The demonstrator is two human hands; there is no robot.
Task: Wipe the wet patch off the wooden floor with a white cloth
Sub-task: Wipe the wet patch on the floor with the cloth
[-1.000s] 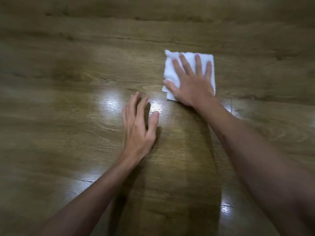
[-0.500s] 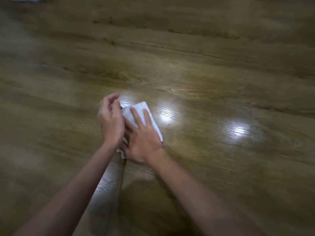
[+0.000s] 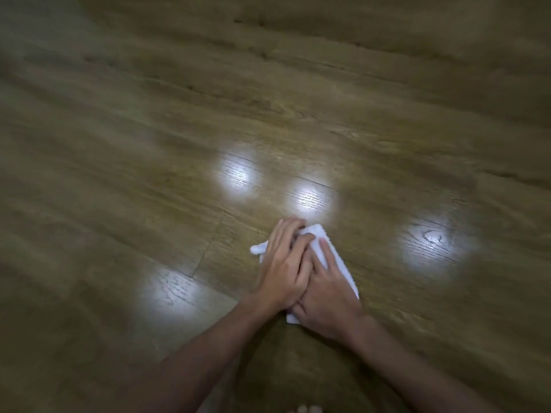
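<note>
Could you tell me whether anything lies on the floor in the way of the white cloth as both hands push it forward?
Nothing visible does. The left hand and the right hand both press on the white cloth, and the wooden floor ahead of it shows only bright light reflections, no objects. Blur keeps me from picking out the wet patch itself.

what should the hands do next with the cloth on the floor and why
Probably push the white cloth forward over the wooden floor, toward the bright glossy patch just beyond the fingertips. Both hands already lie on it, the left hand overlapping the right hand, fingers fairly straight and pressing down. Whether that sheen is water or only lamp glare, I cannot tell.
</note>
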